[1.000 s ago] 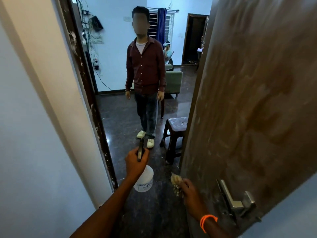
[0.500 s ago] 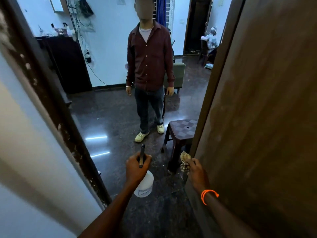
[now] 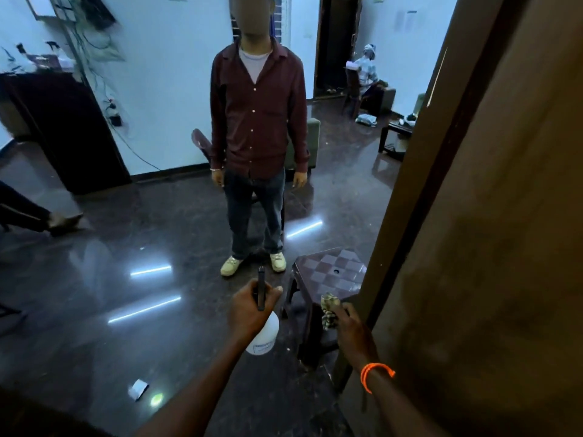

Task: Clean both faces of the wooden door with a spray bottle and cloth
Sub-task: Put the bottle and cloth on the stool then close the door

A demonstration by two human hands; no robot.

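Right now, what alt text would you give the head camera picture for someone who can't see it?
A person's left hand grips a white spray bottle and the right hand holds a cloth beside the edge of an open wooden door. Ahead, another person stands on a dark glossy floor, with a small stool near the door.

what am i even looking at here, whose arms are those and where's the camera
The camera sits on a person's head, looking forward and down, so the two arms are that person's own. Their left hand grips a white spray bottle by its dark trigger top. Their right hand holds a bunched cloth beside the edge of the open wooden door. On the shiny dark floor stand a small checkered stool and another person, facing the camera.
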